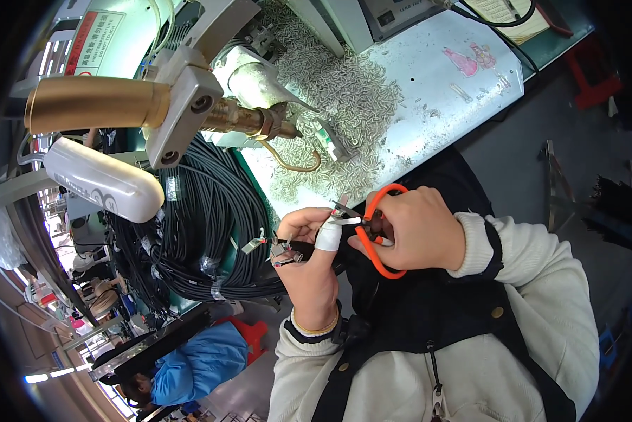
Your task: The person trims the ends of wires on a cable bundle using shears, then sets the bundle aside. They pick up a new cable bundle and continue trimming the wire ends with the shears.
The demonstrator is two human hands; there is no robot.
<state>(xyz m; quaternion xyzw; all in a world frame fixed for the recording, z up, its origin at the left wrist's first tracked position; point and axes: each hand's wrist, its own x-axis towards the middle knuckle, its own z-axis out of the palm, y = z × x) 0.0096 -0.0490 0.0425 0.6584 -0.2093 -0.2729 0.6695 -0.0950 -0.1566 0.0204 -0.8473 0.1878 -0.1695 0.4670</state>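
My right hand (428,232) grips a pair of orange-handled scissors (378,261), its fingers through the loops. The slim metal blades stand apart at the tip of my left thumb, which is wrapped in white tape. My left hand (314,288) is closed, pinching a small cable end (336,212) between thumb and forefinger, right at the blades. More cable ends with small metal connectors (281,249) stick out between its other fingers. One with a pale green end (254,245) points left. How many cables lie inside the hand is hidden.
Beyond my hands, a heap of small silvery metal pieces (365,91) covers part of the white worktop (435,77). A brass nozzle (281,128) on a clamped machine arm overhangs it. Coiled black cables (214,204) lie at left. A person in blue (202,362) sits lower left.
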